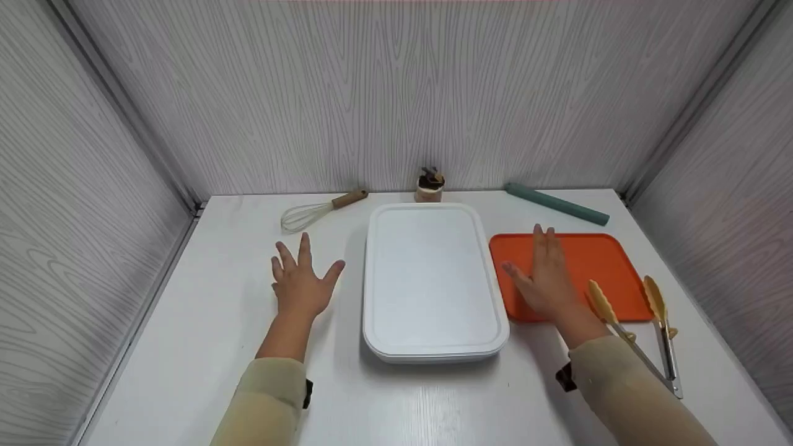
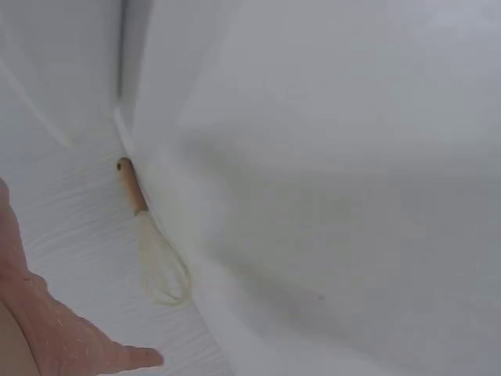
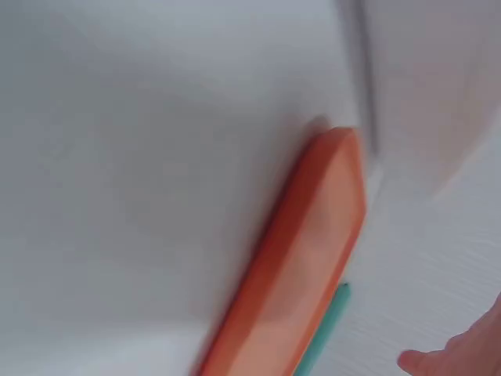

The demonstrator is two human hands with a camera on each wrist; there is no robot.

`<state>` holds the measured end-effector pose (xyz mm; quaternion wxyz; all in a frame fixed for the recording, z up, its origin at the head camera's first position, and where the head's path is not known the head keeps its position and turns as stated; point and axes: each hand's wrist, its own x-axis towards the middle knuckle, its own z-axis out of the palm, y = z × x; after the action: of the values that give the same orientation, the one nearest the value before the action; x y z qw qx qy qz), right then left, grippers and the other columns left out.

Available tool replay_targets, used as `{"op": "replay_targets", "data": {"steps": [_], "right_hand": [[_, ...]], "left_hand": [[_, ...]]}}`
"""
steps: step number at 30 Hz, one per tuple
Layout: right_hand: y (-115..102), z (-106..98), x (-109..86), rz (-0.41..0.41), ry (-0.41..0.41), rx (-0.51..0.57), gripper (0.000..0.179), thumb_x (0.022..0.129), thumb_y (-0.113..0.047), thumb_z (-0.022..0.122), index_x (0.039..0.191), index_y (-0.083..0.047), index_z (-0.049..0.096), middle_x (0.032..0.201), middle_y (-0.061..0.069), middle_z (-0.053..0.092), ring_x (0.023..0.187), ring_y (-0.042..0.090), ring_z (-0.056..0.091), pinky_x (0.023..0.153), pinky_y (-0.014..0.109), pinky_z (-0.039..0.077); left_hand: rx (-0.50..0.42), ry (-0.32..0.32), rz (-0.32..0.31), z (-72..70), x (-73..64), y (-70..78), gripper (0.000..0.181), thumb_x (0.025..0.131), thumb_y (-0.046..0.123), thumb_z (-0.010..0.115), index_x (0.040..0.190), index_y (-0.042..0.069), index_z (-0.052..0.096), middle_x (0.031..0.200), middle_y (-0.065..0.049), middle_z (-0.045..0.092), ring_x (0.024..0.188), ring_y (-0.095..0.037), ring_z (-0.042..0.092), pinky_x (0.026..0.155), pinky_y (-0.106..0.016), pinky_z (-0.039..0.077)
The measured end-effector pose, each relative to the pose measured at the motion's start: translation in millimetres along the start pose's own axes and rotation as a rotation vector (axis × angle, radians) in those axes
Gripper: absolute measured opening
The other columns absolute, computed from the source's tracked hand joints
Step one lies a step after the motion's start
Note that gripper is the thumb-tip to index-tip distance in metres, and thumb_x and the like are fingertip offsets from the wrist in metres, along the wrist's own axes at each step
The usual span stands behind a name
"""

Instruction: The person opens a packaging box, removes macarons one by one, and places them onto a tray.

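A white lidded container (image 1: pixel 433 279) lies in the middle of the table, between my two hands. To its left is my left hand (image 1: pixel 302 288), fingers spread and holding nothing. The whisk (image 1: pixel 316 212), with a wooden handle, lies beyond those fingertips; the left wrist view shows the whisk (image 2: pixel 160 251) too. My right hand (image 1: pixel 546 279) is over an orange tray (image 1: pixel 595 266), its fingers straight and thumb apart, with nothing held. Whether it touches the tray I cannot tell. The right wrist view shows the tray (image 3: pixel 293 258) and the edge of the hand (image 3: pixel 462 352).
Tongs (image 1: pixel 666 341) with yellowish tips lie at the right, overlapping the tray and partly behind the right forearm. A green rod (image 1: pixel 557 203) lies behind the tray. A small jar-like item with a dark top (image 1: pixel 430 186) stands by the back wall (image 1: pixel 396 93).
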<state>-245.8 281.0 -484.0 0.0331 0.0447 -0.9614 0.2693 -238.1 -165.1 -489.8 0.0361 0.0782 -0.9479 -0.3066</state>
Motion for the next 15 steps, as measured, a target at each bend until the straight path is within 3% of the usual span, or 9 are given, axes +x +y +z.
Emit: {"op": "replay_targets", "data": {"steps": [6,10,13,15], "right_hand": [[-20.6,1.4,2.8,0.096,-0.093,0.229,0.112,0.101,-0.06,0.063,0.17,-0.013,-0.012,0.175,0.023,-0.005,0.16,0.047,0.002,0.123,0.071,0.012],[-27.3,7.0,3.2,0.147,-0.161,0.344,0.107,0.102,-0.042,0.071,0.17,-0.007,-0.003,0.173,0.026,0.012,0.155,0.048,0.025,0.122,0.064,0.029],[-29.8,11.7,1.3,0.171,-0.2,0.392,0.099,0.102,-0.032,0.073,0.169,-0.002,0.006,0.167,0.027,0.027,0.142,0.046,0.044,0.114,0.056,0.044],[-30.7,14.3,-0.3,0.183,-0.212,0.402,0.096,0.102,-0.028,0.073,0.169,0.0,0.01,0.163,0.027,0.034,0.136,0.043,0.05,0.111,0.052,0.048]], "left_hand": [[-0.138,-0.093,0.012,0.1,-4.6,25.4,0.1,0.101,0.055,0.064,0.172,0.013,0.008,0.173,-0.028,-0.006,0.157,-0.055,0.006,0.117,-0.073,0.029],[-0.213,-0.167,0.022,5.2,-7.9,37.0,0.098,0.101,0.048,0.069,0.172,0.013,0.01,0.174,-0.024,0.008,0.157,-0.049,0.016,0.122,-0.065,0.027],[-0.253,-0.23,0.014,10.8,-10.9,41.7,0.099,0.1,0.042,0.073,0.172,0.013,0.011,0.172,-0.023,0.022,0.152,-0.045,0.035,0.122,-0.059,0.032],[-0.271,-0.254,0.005,14.8,-12.6,42.6,0.1,0.097,0.037,0.077,0.171,0.013,0.015,0.169,-0.022,0.03,0.144,-0.044,0.048,0.119,-0.056,0.039]]}}
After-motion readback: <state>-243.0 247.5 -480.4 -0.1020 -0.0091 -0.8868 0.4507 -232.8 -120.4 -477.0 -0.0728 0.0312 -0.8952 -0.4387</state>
